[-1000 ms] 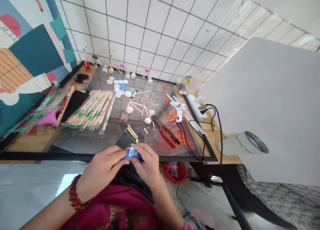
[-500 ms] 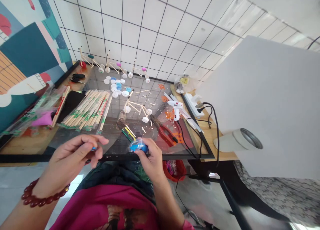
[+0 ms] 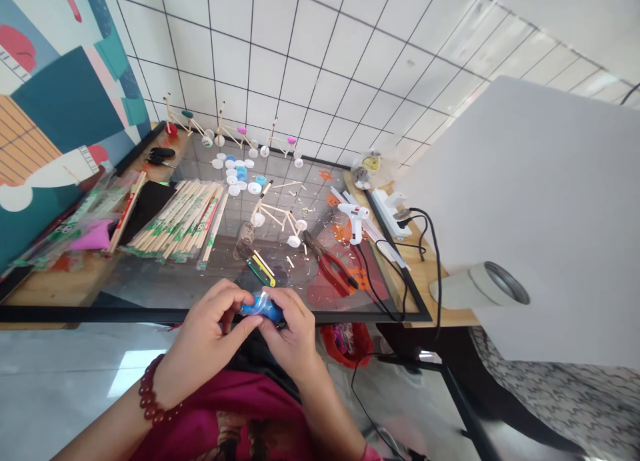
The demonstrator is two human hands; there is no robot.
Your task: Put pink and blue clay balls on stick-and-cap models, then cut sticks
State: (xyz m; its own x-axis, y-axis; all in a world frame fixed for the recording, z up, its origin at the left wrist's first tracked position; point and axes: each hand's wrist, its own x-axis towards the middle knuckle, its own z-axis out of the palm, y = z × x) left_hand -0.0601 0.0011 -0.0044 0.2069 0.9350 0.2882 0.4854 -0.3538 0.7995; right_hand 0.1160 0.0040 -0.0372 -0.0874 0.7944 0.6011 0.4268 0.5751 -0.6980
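While both hands pinch it just above the glass tabletop's front edge, a blue object in clear plastic lies crosswise, its long axis running left to right. The left hand, under a bead bracelet, curls closed around one end; the right hand presses over the other. Just beyond sit a green-and-yellow box cutter, red-handled pliers and a white hot glue gun. Print on the wrapped chopsticks is too small to read.
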